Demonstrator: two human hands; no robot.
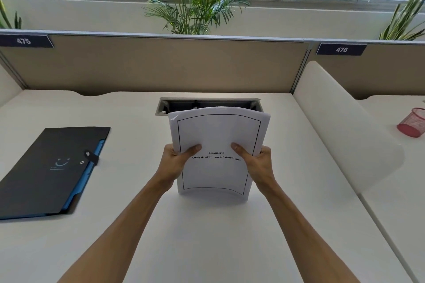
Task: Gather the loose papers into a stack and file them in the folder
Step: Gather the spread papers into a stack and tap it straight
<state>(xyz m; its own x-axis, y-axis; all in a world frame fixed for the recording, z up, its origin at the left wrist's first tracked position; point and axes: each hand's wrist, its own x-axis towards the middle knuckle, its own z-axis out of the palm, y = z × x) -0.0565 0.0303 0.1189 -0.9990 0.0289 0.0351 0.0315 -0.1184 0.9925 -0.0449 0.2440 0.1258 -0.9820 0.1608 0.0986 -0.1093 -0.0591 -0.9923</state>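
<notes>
A stack of white papers [218, 131] stands upright on its lower edge on the white desk [207, 236], its front page printed "Chapter 5". My left hand [177, 158] grips the stack's left side and my right hand [257, 161] grips its right side, thumbs on the front page. The top of the stack bows slightly away from me. A black folder [48, 167] with blue inner dividers and a snap strap lies flat and closed on the desk to the left, apart from both hands.
An open cable tray [184, 103] is recessed in the desk just behind the papers. A beige partition [149, 64] closes the back. A white curved divider [340, 122] borders the right side, with a red mesh cup [414, 125] beyond it.
</notes>
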